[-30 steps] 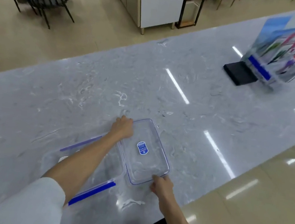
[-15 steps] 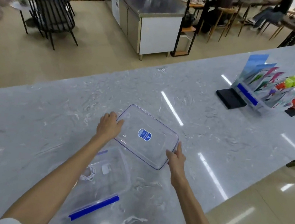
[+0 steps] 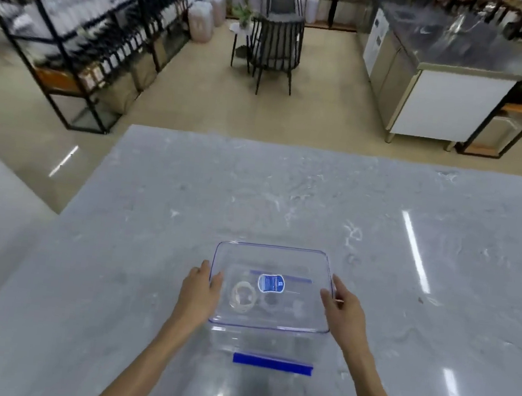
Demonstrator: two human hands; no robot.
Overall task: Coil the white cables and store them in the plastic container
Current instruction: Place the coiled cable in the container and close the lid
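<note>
Both hands [image 3: 200,289] grip lid [image 3: 304,262], seemingly above container [image 3: 268,343].

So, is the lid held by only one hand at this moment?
No, the left hand grips the left edge of the clear lid and the right hand grips its right edge, above the container.
</note>
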